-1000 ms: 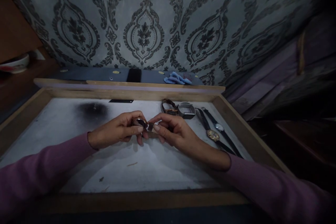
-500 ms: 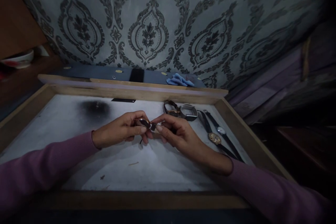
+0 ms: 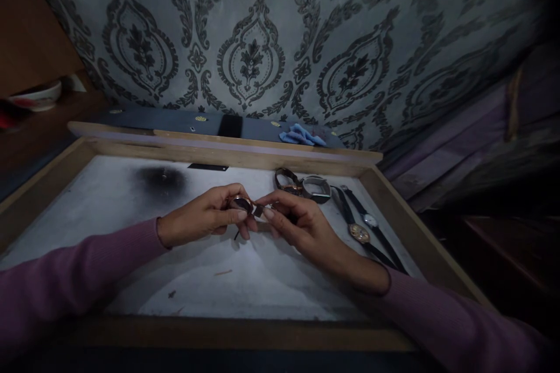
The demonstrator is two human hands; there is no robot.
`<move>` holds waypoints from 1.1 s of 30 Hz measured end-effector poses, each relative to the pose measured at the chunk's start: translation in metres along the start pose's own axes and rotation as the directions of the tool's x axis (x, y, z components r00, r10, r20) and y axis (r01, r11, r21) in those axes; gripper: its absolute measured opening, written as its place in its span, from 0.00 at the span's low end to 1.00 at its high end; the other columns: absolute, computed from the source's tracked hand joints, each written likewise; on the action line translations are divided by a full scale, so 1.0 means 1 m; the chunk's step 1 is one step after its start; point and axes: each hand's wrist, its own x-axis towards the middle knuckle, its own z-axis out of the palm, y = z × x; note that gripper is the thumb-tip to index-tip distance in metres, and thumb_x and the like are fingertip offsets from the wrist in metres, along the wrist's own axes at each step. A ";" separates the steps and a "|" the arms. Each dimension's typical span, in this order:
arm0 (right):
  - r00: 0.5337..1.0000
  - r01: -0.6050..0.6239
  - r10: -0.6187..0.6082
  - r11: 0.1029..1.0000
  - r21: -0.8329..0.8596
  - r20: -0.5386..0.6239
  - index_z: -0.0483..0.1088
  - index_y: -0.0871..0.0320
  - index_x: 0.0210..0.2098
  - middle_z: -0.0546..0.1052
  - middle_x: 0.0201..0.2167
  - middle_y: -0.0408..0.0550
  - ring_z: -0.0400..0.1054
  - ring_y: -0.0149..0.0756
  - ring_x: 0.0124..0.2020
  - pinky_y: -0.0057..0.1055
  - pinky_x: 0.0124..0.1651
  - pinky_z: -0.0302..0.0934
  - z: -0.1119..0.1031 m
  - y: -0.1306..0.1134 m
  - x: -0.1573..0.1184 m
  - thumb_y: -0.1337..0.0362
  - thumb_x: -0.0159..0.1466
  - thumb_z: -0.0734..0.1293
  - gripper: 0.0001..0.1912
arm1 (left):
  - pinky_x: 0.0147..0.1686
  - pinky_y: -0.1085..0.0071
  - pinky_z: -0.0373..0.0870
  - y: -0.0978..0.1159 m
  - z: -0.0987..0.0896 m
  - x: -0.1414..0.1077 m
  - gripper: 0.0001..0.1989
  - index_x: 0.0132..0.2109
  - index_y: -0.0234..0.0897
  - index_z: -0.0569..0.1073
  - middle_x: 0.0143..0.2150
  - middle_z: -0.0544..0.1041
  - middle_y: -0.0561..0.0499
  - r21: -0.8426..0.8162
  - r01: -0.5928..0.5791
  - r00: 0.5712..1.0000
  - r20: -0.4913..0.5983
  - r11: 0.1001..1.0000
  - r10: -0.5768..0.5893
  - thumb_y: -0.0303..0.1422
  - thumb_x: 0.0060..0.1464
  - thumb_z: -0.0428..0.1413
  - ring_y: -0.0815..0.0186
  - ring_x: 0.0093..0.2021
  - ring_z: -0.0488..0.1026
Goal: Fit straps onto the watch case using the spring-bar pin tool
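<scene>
Above the white floor of a wood-rimmed tray (image 3: 262, 157), my left hand (image 3: 214, 215) grips a wristwatch (image 3: 240, 204) with a rose-gold case and dark dial. My right hand (image 3: 297, 218) pinches a small dark strip (image 3: 259, 211) right beside the case, seemingly part of the watch's strap. A thin dark end hangs below the left fingers. Most of the strap is hidden behind my fingers. To the right of my right hand lie a gold-faced watch (image 3: 359, 234) and a white-faced watch (image 3: 370, 220), both on dark straps.
Behind my right hand sit a dark looped watch (image 3: 287, 179) and a silver mesh-band watch (image 3: 317, 187). A black flat strip (image 3: 207, 167) lies near the tray's back wall. A blue cloth (image 3: 303, 134) rests beyond it. A bowl (image 3: 39, 96) stands on the left shelf.
Both hands keep hold of the watch with almost the same grip. Its face is tipped slightly more toward me. The whole view has shifted a little.
</scene>
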 end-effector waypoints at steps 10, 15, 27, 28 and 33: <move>1.000 -0.008 0.008 1.000 0.018 -0.001 0.70 0.61 0.42 0.67 0.19 0.39 0.57 0.26 0.19 0.24 0.23 0.50 0.000 0.000 0.000 0.59 0.66 0.62 0.13 | 0.19 0.78 0.50 -0.003 -0.001 0.001 0.09 0.40 0.34 0.66 0.37 0.77 0.45 -0.009 -0.019 1.000 0.020 1.000 0.019 0.36 0.58 0.54 0.67 0.33 0.73; 1.000 -0.002 0.002 0.999 0.033 0.004 0.70 0.61 0.42 0.67 0.19 0.39 0.57 0.26 0.19 0.24 0.23 0.50 0.000 0.001 0.000 0.59 0.66 0.62 0.12 | 0.19 0.77 0.51 -0.003 -0.001 0.001 0.08 0.40 0.34 0.66 0.37 0.77 0.45 -0.005 -0.026 1.000 0.016 1.000 0.026 0.35 0.58 0.53 0.67 0.34 0.73; 1.000 0.023 -0.022 0.999 0.032 -0.003 0.70 0.60 0.41 0.67 0.17 0.37 0.55 0.25 0.18 0.24 0.22 0.48 0.001 0.000 0.001 0.60 0.66 0.62 0.11 | 0.20 0.77 0.52 -0.003 -0.001 0.001 0.08 0.40 0.35 0.66 0.37 0.78 0.46 0.001 -0.013 1.000 0.009 1.000 0.013 0.35 0.57 0.54 0.67 0.34 0.73; 1.000 0.021 -0.021 0.999 0.030 -0.005 0.70 0.60 0.41 0.67 0.17 0.37 0.55 0.25 0.18 0.24 0.22 0.48 0.001 0.001 0.001 0.60 0.66 0.62 0.11 | 0.20 0.77 0.52 -0.003 -0.001 0.001 0.08 0.40 0.35 0.66 0.37 0.78 0.46 0.000 -0.013 1.000 0.008 1.000 0.013 0.35 0.57 0.54 0.67 0.34 0.74; 1.000 0.022 -0.022 0.999 0.034 0.000 0.71 0.60 0.40 0.66 0.17 0.37 0.55 0.25 0.18 0.24 0.22 0.48 0.001 0.001 0.001 0.59 0.66 0.62 0.11 | 0.19 0.77 0.51 -0.003 0.000 0.001 0.09 0.40 0.35 0.66 0.36 0.78 0.46 -0.012 -0.019 1.000 0.006 1.000 0.020 0.36 0.56 0.54 0.68 0.32 0.73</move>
